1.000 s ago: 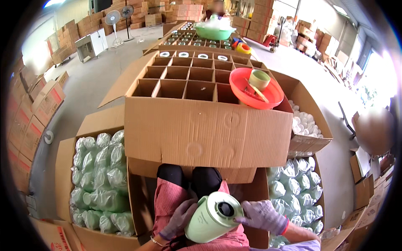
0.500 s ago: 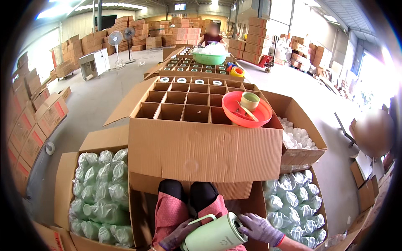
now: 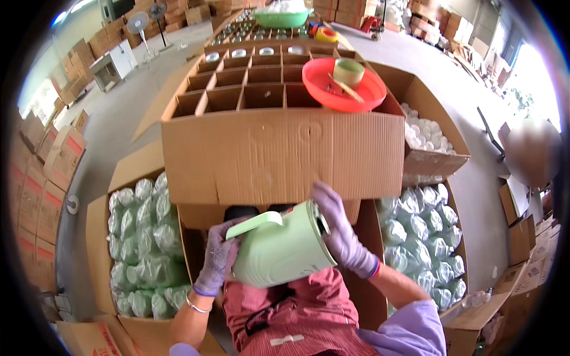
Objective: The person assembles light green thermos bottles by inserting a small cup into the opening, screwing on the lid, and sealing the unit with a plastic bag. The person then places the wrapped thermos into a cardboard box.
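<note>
A light green tumbler [image 3: 279, 249] with a long side handle lies tilted above my lap, its rim end pointing right. My left hand [image 3: 217, 255], in a grey-purple glove, is closed around its base end, beside the handle. At the rim end my right hand [image 3: 344, 234], gloved the same way, presses against the tumbler's mouth with its fingers curved over the edge. The palm side of the right hand is hidden, and its fingertips are slightly blurred.
A large divided carton [image 3: 282, 157] stands in front, with a red bowl [image 3: 314, 77] holding a green cup [image 3: 348, 72] on it. Bagged green tumblers fill cartons at left [image 3: 139, 231] and right [image 3: 418, 237]. White lids [image 3: 427, 133] lie in another carton.
My view has tipped further down. Both hands have lifted the tumbler away from the lap, toward the carton. The right hand has moved up along the tumbler's rim.
</note>
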`<state>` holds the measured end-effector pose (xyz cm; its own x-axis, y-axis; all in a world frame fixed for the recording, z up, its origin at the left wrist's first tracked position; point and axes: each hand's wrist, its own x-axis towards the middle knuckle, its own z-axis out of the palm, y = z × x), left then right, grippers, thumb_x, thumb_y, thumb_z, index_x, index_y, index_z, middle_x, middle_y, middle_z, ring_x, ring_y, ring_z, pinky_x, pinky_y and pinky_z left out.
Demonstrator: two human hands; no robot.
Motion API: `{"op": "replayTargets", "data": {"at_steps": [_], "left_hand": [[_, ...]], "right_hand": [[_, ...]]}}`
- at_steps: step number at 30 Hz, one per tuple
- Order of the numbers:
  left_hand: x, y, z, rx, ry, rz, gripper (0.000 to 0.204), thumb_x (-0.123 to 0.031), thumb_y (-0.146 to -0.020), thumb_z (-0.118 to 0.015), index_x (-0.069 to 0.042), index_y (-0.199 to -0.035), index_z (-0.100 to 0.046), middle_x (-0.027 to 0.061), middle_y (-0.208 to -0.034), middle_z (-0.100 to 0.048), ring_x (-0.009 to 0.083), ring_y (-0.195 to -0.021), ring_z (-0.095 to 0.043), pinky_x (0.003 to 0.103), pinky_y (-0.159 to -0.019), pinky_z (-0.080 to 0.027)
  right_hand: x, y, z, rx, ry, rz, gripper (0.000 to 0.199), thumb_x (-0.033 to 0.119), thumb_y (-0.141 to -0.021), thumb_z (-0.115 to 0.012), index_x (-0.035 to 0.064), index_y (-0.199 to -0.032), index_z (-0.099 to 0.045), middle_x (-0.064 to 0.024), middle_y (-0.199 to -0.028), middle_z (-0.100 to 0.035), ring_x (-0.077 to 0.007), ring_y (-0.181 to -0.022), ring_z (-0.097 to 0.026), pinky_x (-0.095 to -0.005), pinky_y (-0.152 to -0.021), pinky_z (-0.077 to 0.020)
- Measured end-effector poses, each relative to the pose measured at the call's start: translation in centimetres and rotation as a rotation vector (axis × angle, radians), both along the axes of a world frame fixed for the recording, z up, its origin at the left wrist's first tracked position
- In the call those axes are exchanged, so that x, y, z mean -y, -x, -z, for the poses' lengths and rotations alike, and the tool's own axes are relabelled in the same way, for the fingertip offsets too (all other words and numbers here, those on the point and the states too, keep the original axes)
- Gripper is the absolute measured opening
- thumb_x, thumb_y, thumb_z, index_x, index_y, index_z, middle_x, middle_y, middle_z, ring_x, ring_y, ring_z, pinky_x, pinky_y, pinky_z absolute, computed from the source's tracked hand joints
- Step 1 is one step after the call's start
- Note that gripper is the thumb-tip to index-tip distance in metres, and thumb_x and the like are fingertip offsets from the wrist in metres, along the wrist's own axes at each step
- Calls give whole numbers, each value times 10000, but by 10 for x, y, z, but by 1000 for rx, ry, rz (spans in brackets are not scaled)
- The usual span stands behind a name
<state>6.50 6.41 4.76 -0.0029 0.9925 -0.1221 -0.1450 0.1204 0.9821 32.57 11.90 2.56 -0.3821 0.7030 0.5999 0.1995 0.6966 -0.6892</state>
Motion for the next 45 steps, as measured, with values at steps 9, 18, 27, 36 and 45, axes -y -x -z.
{"op": "replayTargets", "data": {"at_steps": [9, 18, 27, 36, 45], "left_hand": [[-14, 0, -9, -407, -382, -100, 228, -152, -940, -600, 4, -1072, -702, 126, -1004, -726, 226, -999, -674, 390, -963, -494], [-19, 3, 9, -355, -479, -187, 322, -217, -994, -589, 96, -1015, -660, 148, -1059, -696, 205, -1013, -640, 332, -922, -489], [28, 110, 78, -618, -96, -532, 299, -176, -978, -588, 10, -1212, -596, 109, -1168, -569, 207, -1088, -571, 353, -973, -457], [14, 100, 105, -392, -235, -466, 254, -153, -946, -655, 16, -1136, -643, 102, -1070, -667, 174, -954, -633, 320, -868, -513], [4, 110, 100, -14, 70, -462, 270, -162, -947, -662, 30, -1134, -622, 96, -1030, -676, 170, -913, -646, 306, -826, -531]], "right_hand": [[-24, 6, 8, -58, 293, -40, 697, 525, -1038, -308, -18, -1474, -351, -212, -1503, -353, -322, -1409, -334, -422, -1162, -261], [-34, 21, -17, -157, 321, -201, 613, 397, -1011, -418, -38, -1442, -376, -250, -1469, -363, -370, -1403, -332, -446, -1160, -254], [-187, -36, -129, 206, -245, 318, 220, 224, -880, -661, 28, -978, -676, -163, -964, -683, -332, -898, -659, -420, -797, -519], [-311, -29, -137, 1107, -110, 433, 307, 380, -808, -675, 104, -928, -735, -145, -950, -717, -324, -892, -686, -454, -795, -529], [-311, -32, -142, 1008, 84, 256, 318, 270, -751, -675, 42, -968, -721, -151, -910, -715, -315, -795, -673, -416, -746, -510]]}}
